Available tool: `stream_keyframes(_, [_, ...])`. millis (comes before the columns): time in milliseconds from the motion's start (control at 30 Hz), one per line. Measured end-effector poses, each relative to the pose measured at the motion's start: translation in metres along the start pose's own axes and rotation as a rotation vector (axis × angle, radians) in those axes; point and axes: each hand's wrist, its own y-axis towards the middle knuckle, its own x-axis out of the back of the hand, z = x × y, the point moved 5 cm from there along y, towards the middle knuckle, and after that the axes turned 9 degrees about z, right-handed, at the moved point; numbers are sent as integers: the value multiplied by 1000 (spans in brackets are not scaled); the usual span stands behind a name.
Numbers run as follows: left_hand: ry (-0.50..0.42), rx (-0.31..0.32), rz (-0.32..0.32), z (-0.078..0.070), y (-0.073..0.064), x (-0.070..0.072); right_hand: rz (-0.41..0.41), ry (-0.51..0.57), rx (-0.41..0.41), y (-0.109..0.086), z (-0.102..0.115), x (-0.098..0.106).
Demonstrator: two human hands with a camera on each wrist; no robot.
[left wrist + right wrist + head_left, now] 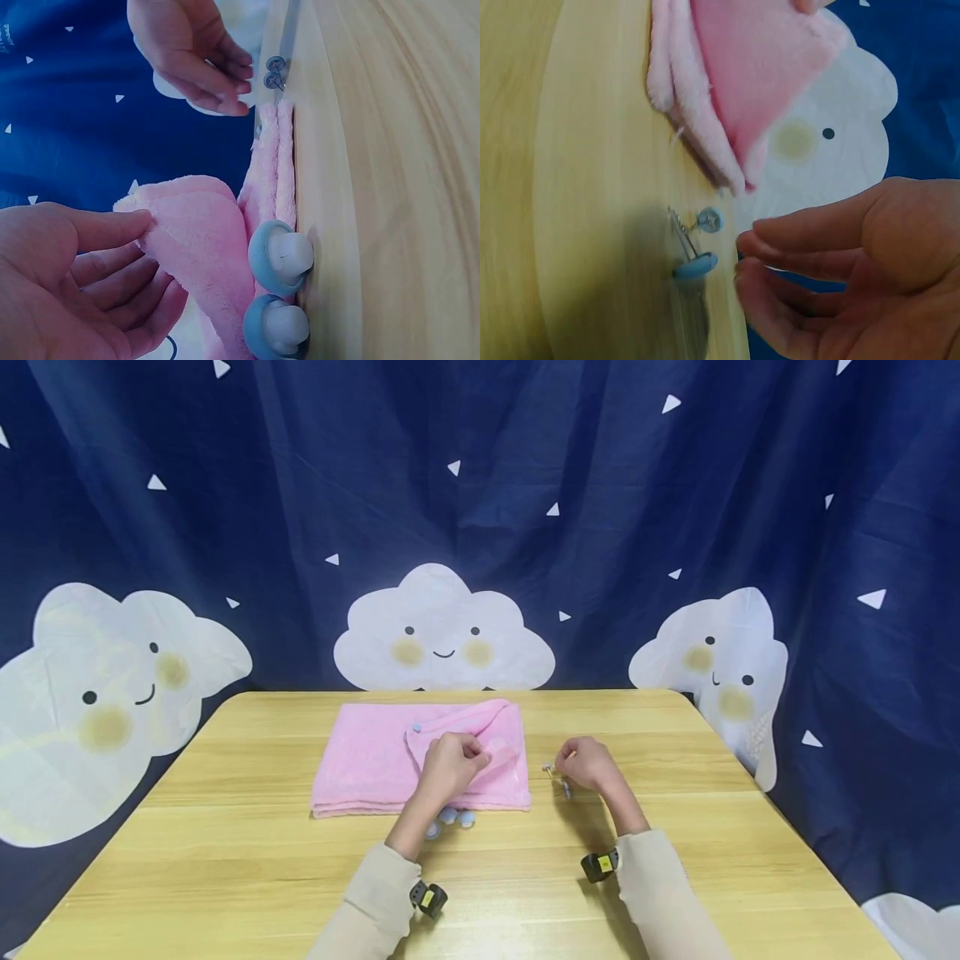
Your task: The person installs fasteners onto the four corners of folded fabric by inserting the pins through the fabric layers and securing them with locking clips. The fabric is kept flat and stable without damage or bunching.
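Note:
A folded pink plush blanket (360,756) lies on the table, its top layer turned up at the right. My left hand (450,764) pinches the raised edge between thumb and finger, as the left wrist view shows. A small blue button-like piece (417,727) sits on the turned-up layer. Right of the blanket, my right hand (588,762) hovers with loosely bent fingers and holds nothing. Just beside its fingertips, two metal pins with round blue heads (695,265) lie on the table. Several blue and white mushroom-shaped caps (279,256) lie at the blanket's front edge.
The light wooden table (225,877) reaches back to a dark blue curtain (480,410) printed with white clouds and triangles. Each wrist wears a small black camera, such as the right wrist camera (598,866).

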Motion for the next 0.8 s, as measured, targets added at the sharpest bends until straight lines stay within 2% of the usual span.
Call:
stream_keyframes(100, [1,0,0,0,0,0,36,-52,-2,1,-2,-3])
stream_keyframes(367, [-1,10,7,0,0,1,104,-70,-41,0,-7,-9])
stream_keyframes(633, [-2,17,11,1,0,1,174,-32,-86,-1,-11,-13])
stream_keyframes(800, [-5,12,10,1,-1,1,180,-33,-104,0,-12,-15])
